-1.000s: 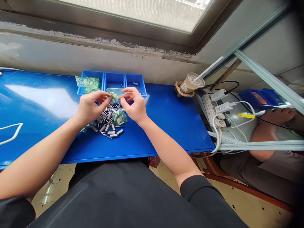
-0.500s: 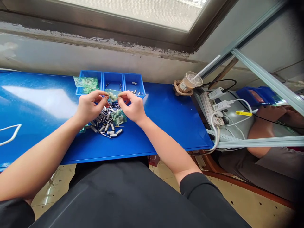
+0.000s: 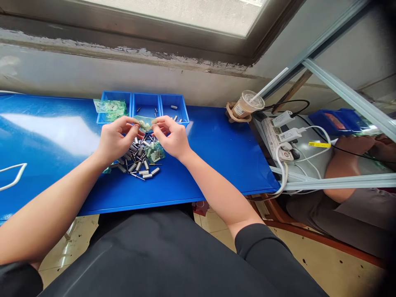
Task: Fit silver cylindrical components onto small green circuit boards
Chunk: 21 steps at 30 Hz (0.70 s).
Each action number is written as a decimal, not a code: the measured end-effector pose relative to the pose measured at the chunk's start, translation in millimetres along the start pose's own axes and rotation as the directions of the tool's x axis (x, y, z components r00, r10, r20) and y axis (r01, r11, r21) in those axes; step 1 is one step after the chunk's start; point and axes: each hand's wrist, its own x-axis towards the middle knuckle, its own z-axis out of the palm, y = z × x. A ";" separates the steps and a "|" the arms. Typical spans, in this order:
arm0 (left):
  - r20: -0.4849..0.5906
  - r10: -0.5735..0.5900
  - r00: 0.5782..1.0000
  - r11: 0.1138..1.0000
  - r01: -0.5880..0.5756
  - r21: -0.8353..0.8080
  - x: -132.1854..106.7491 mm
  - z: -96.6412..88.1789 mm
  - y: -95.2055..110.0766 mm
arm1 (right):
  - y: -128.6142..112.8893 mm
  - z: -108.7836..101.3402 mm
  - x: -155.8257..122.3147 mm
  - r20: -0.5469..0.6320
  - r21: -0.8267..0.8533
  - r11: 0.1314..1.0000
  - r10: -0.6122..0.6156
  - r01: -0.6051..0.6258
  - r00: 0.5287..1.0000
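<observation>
A small clear greenish plastic bag (image 3: 144,122) with pale small pieces inside is stretched between my two hands. My left hand (image 3: 116,138) pinches its left edge between thumb and fingers. On the other side, my right hand (image 3: 172,136) pinches the right edge the same way. Below them on the blue table lies a pile of metal cylinders and thin pins (image 3: 139,160). A second greenish bag (image 3: 155,152) with small parts rests on the pile's right side, close under my right hand.
Behind my hands stand three blue bins: the left bin (image 3: 99,117) holds greenish bags, the middle bin (image 3: 145,99) a few pins, the right bin (image 3: 186,112) several cylinders. An iced drink cup (image 3: 244,105) and a power strip (image 3: 274,138) with cables are on the right. Another person's arm (image 3: 342,171) is beyond the frame.
The bag between my hands has tilted a little and looks stretched wider. My hands have hardly moved, and the view has shifted slightly.
</observation>
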 end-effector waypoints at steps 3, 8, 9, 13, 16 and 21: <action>-0.021 0.028 0.999 0.999 -0.028 -0.015 0.2 0.7 -1.2 | 1.8 -5.4 3.4 0.038 0.023 1.000 0.008 -0.009 0.999; -0.039 0.061 0.997 0.997 -0.059 0.046 -0.2 0.2 -0.9 | 6.2 -10.7 9.7 -0.042 -0.013 0.996 -0.087 0.087 0.995; -0.043 0.060 0.997 0.997 -0.057 0.059 -0.4 -0.4 -0.7 | 6.7 -10.0 9.8 -0.059 0.011 0.996 -0.082 0.083 0.995; -0.105 0.068 0.992 0.990 -0.054 0.127 -1.2 -2.7 -0.9 | 7.8 -3.7 7.1 -0.033 0.141 0.989 0.040 -0.035 0.999; -0.139 0.066 0.988 0.991 -0.049 0.123 -0.9 -2.7 -0.3 | 8.9 1.6 5.5 0.026 0.196 0.975 0.103 -0.106 0.994; -0.145 0.091 0.985 0.993 -0.079 0.088 1.0 -0.2 2.5 | 10.3 6.7 5.0 0.055 0.295 0.947 0.117 -0.128 0.992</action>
